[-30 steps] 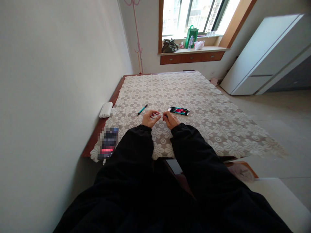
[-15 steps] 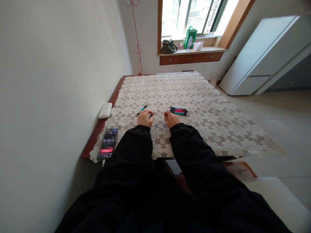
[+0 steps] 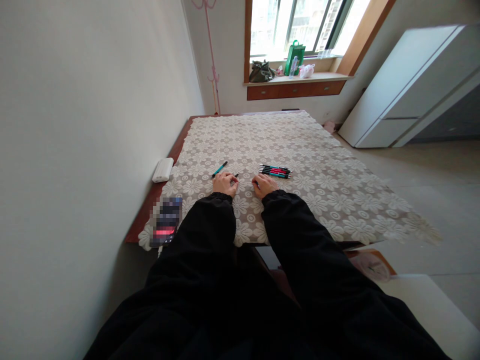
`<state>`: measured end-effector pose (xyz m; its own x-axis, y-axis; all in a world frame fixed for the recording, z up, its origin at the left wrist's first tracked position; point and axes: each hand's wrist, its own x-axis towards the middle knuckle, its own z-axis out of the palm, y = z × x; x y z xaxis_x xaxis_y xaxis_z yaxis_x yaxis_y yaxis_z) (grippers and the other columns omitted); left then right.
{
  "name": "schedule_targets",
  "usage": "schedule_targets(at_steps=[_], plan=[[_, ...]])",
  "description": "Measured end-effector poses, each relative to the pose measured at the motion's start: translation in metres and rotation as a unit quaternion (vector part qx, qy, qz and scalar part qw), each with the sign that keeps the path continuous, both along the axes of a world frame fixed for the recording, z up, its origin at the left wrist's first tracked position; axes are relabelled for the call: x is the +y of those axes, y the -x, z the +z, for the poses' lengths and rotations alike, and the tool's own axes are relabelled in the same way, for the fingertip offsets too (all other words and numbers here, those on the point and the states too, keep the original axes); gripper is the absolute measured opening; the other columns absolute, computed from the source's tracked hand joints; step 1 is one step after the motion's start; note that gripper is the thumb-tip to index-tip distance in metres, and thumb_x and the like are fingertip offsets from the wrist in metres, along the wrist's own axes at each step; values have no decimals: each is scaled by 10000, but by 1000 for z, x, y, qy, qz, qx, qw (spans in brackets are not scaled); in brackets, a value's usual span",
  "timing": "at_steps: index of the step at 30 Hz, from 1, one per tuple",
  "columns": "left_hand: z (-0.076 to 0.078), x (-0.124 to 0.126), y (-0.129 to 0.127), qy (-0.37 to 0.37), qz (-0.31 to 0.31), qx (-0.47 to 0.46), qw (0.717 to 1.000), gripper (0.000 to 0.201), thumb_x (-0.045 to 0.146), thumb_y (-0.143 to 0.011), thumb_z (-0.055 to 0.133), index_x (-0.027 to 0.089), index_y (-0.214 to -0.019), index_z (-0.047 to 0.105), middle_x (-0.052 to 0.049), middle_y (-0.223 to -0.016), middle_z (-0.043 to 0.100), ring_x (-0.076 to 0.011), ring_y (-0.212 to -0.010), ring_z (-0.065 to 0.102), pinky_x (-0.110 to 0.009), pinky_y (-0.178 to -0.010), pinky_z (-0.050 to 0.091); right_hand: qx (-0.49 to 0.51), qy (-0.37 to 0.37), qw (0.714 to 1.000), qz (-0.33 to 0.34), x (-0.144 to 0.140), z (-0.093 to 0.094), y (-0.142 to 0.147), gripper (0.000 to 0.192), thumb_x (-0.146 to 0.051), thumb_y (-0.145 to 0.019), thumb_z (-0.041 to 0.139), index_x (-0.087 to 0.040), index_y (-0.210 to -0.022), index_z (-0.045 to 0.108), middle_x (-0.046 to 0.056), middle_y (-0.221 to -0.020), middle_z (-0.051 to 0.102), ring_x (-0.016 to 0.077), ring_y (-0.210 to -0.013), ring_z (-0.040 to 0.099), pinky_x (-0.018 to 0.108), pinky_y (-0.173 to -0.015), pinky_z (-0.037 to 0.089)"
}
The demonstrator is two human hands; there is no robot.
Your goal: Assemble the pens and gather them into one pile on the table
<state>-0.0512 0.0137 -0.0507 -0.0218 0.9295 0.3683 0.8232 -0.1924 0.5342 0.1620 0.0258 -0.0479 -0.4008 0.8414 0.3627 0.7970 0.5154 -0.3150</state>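
**Fingers curled on a pen part**

Fingers [image 3: 229, 181] of the left hand [image 3: 224, 184] curl around a dark pen piece [image 3: 236, 176] on the cloth [image 3: 318, 165]. It looks light, stiff and slippery; pinch mid-barrel. Whether the right hand [image 3: 264, 185] grips anything I cannot tell. Pens [image 3: 276, 171] lie just beyond.

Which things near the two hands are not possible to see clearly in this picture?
Head view only:
- Left hand: a small dark piece pokes out; the fingers hide the rest.
- Right hand: its contents are too small to tell.
- Pen bundle: too small to count.
- Phone: screen blurred.
- Table: near edge hidden by black sleeves.
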Motion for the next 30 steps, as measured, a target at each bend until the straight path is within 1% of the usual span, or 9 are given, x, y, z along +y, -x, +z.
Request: schedule_targets(at_steps=[4,10,17,21,23,27,30], plan=[[2,1,-1,-4,-31,-11,999,84,262,-799,747,270,-856,809,-59,-1165,736,-333,-1185,572,-519,-1087,437,-7,4,1000,-2,0,-1,1,166,-257,-961,543,-214,-954,702,114,-1007,708,266,-980,602,372,-861,456],[4,0,-2,-10,-61,-10,998,85,275,-803,750,270,-862,811,-48,-1172,742,-321,-1193,578,-497,-1097,452,-5,2,1000,5,-1,0,1,170,-254,-968,536,-218,-958,702,110,-1006,717,262,-976,614,370,-862,463],[1,2,-2,-8,-77,-15,997,83,244,-793,749,266,-848,806,-52,-1135,754,-307,-1165,607,-474,-1070,474,-15,9,1000,12,-2,2,2,170,-254,-963,546,-214,-979,711,107,-1025,726,261,-991,625,370,-878,469],[0,3,-4,-7,-101,-16,995,68,244,-793,761,270,-839,804,-46,-1142,757,-301,-1193,601,-475,-1100,454,-19,17,1000,17,-4,2,3,165,-242,-953,557,-209,-995,714,111,-1039,725,269,-1006,637,376,-874,475],[1,2,-5,-5,-118,-14,993,62,257,-800,766,273,-847,803,-41,-1147,759,-299,-1219,592,-477,-1110,443,-12,19,999,31,-4,1,4,169,-227,-952,554,-208,-1004,713,106,-1061,727,261,-1024,644,365,-895,478],[4,-1,-7,-20,-155,-20,988,63,273,-835,746,277,-871,797,-39,-1147,765,-278,-1216,604,-459,-1115,438,14,27,997,72,-2,-2,4,176,-313,-977,578,-216,-1036,712,95,-1076,735,247,-1045,656,348,-923,482],[8,-2,-8,-29,-154,-38,987,99,326,-857,737,270,-921,787,-45,-1143,768,-272,-1200,619,-443,-1115,442,26,31,997,67,-1,-2,3,200,-347,-996,561,-226,-1028,718,92,-1061,746,245,-1018,664,345,-896,486]])
